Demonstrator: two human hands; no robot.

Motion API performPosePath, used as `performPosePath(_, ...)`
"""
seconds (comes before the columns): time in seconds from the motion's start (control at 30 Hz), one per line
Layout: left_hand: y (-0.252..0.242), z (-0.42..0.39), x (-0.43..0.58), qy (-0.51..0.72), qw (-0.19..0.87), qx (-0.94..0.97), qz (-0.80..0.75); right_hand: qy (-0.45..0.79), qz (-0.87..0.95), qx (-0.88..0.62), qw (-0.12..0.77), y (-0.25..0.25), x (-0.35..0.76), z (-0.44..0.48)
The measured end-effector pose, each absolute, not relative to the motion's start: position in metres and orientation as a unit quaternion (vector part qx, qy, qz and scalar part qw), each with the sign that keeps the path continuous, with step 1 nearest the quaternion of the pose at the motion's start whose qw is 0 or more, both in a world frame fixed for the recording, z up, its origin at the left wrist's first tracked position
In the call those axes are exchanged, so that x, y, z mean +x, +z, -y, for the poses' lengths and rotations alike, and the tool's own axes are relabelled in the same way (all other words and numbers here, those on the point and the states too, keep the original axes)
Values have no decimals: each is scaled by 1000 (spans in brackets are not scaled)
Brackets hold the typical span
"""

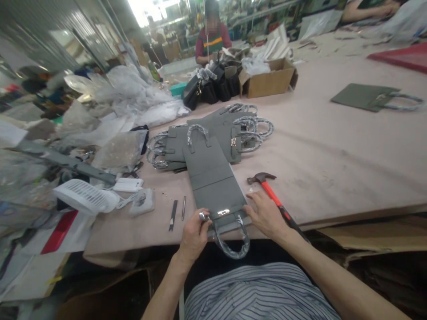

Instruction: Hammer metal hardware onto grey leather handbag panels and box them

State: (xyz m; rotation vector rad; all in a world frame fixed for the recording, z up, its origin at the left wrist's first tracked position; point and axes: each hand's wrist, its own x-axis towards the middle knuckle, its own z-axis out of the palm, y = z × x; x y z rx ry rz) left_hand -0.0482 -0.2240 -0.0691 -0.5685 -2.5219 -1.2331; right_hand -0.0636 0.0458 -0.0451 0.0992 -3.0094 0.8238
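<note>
A flat grey bag piece [213, 178] with plastic-wrapped handles lies lengthwise at the table's near edge, a shiny metal clasp [223, 212] near its close end. My left hand [195, 233] is closed round a small silver metal part at the piece's left corner. My right hand [265, 215] rests flat, fingers spread, on the piece's right corner. One wrapped handle [233, 244] hangs over the table edge between my hands. A red-handled hammer [271, 193] lies just right of my right hand.
A stack of grey bag pieces [220, 129] lies behind. Two thin metal tools [176, 211] and a white fan [85, 195] sit to the left. Plastic bags pile far left. A cardboard box [270, 80], black bags and another person are at the back.
</note>
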Motion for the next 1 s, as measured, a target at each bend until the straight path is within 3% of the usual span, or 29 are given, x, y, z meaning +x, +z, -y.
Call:
performPosePath(0.17, -71, 223, -42, -447, 94, -189, 869, 242, 969, -36, -36, -49, -59, -19)
performPosePath(0.4, -76, 224, -51, -722, 119, 181, 657, 309, 943, -95, -85, -42, -64, -20)
performPosePath(0.77, -57, 135, -81, -687, 27, 35, 725, 500, 837, -144, -168, -50, -82, -40)
performPosePath(1.0, -46, 133, -85, -698, 9, 9, 716, 651, 723, -131, -191, -36, -73, -42)
